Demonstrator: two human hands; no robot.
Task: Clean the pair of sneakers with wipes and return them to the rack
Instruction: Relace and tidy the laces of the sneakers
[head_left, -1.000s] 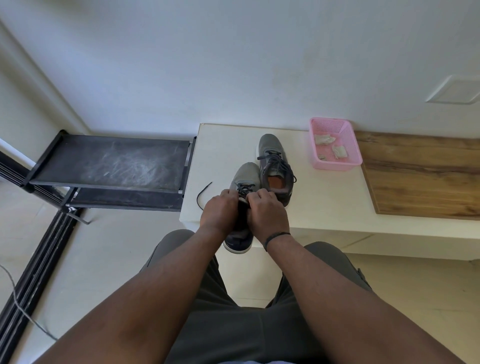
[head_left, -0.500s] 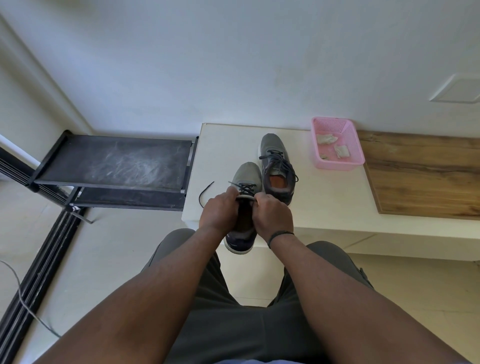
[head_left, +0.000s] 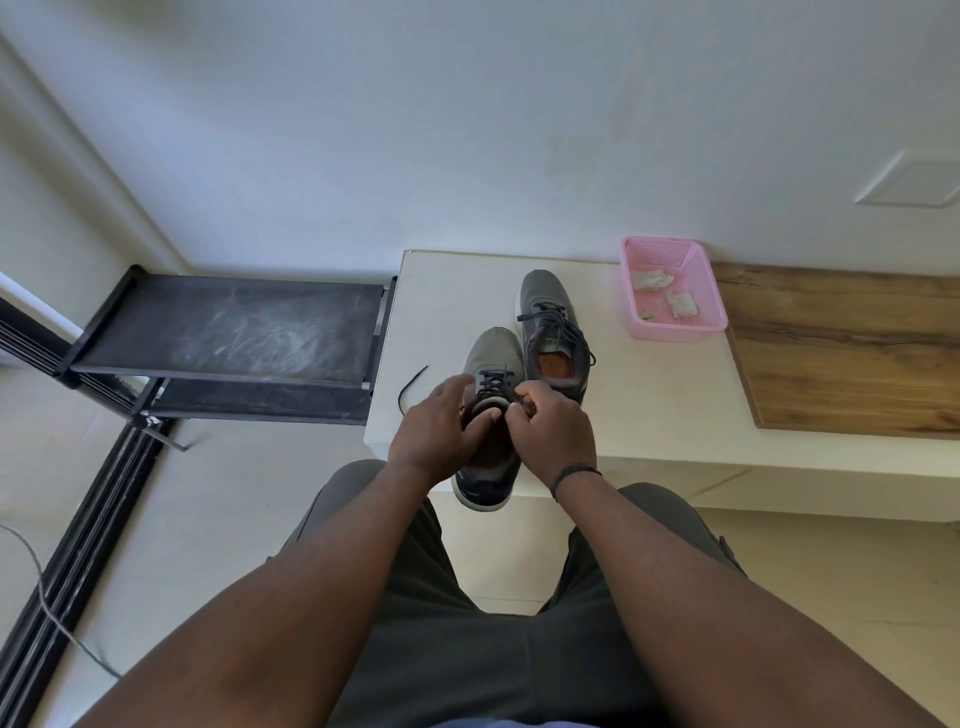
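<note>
I sit with my knees in dark trousers filling the bottom of the frame, both forearms reaching up toward the middle. My left hand (head_left: 439, 434) rests on the left side of the nearer grey sneaker (head_left: 491, 364), its fingers fairly straight and spread, the index stretching toward the laces while the thumb lies across the shoe's opening. My right hand (head_left: 553, 434) has its fingers curled together at the right edge of the same sneaker's collar, pinching something at the top of the lacing; I cannot tell whether it is the lace end or the tongue. This sneaker lies on the white table (head_left: 649, 395), toe pointing up the frame, and its navy heel with a pale sole juts over the near edge of the table between my wrists. One loose lace end (head_left: 410, 387) curves out onto the table just left of my left hand.

The second sneaker (head_left: 550, 322) stands just beside the first, up and to the right, laced, its orange insole showing.

Near the upper right of the table sits a pink basket (head_left: 711, 312) with crumpled used wipes (head_left: 652, 280) inside. To the left of the table, in the middle left of the frame, stands the black shoe rack (head_left: 234, 322), its top shelf scuffed with pale dust. A wooden board (head_left: 852, 358) fills the right side.
</note>
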